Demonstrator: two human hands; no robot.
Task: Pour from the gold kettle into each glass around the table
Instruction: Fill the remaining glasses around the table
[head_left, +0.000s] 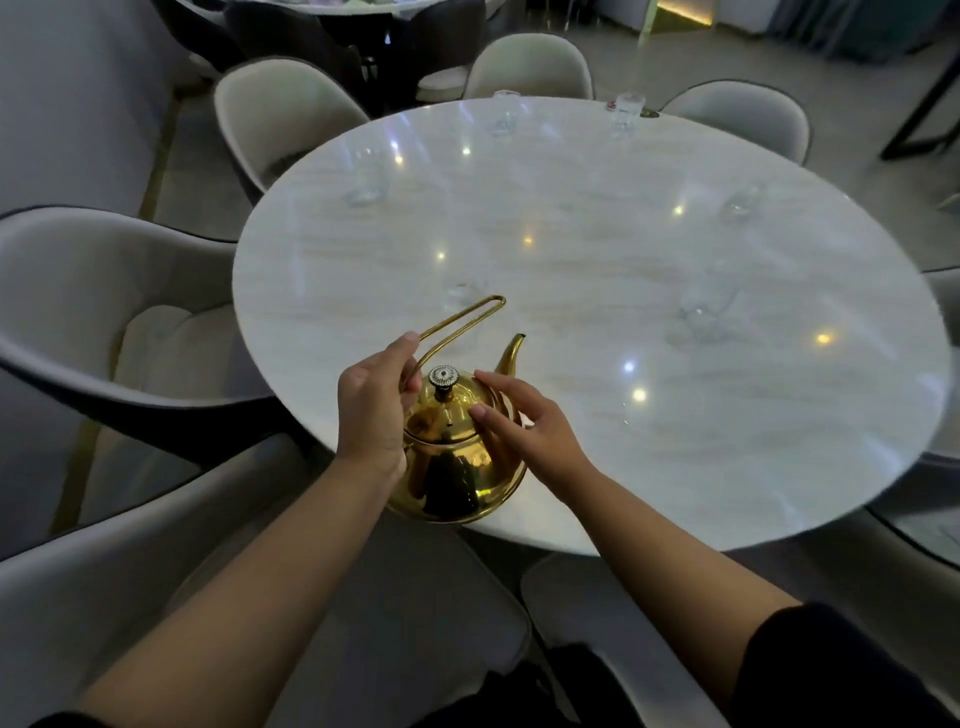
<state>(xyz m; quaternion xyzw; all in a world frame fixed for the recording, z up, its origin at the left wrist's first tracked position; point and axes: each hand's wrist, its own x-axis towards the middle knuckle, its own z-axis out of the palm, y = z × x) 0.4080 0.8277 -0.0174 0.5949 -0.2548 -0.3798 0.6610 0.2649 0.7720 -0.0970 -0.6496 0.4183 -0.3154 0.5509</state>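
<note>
The gold kettle (457, 462) is at the near edge of the round table (623, 249), with the left hand (371, 410) pinching its thin handle (462, 318) to lift it, and the right hand (524, 431) laying straight fingers on the lid (441, 418), likely to hold it steady.

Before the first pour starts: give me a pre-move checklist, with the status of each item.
1. Left hand grips the gold kettle by its handle: ok.
2. Lid seated, with the right hand fingers resting straight on it: ok.
3. Kettle upright, nothing leaving the spout: ok.
4. Spout over a glass: not ok. The nearest glass stands farther in on the table, left of the spout tip.
5. Liquid level in the kettle: cannot tell, the body is opaque.
6. Glasses upright and empty: cannot tell, too blurred.
</note>
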